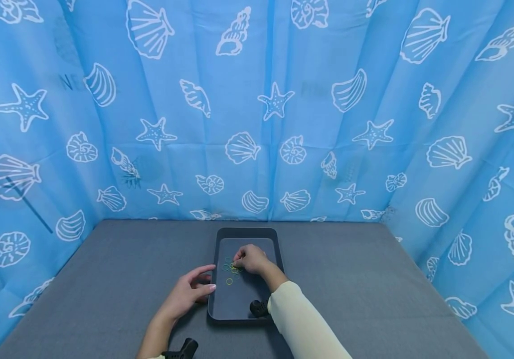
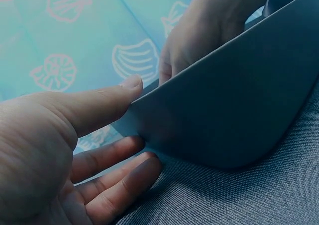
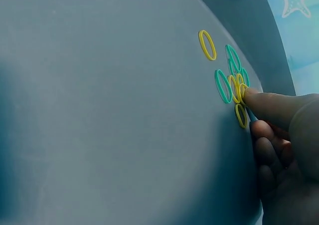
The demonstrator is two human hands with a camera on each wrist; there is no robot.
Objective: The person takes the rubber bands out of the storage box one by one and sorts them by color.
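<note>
A dark grey rectangular tray (image 1: 248,315) sits on the table. Small green and yellow rubber bands (image 3: 223,87) lie clustered on its floor, with one yellow band (image 1: 229,281) a little apart. My right hand (image 1: 253,259) reaches in over the cluster, fingers curled; its thumb and fingertips pinch at a yellow band (image 3: 242,91), partly hidden by the thumb. Outside the tray's left wall is my left hand (image 1: 188,290), fingers loosely extended. In the left wrist view its thumb (image 2: 107,101) touches the rim and the other fingertips are by the wall's underside.
Grey cloth covers the table (image 1: 351,279). A blue curtain (image 1: 265,124) printed with white shells and starfish hangs behind and at both sides. A black wrist-worn device (image 1: 258,308) on the right arm is over the tray's near end; another (image 1: 184,349) is on the left wrist.
</note>
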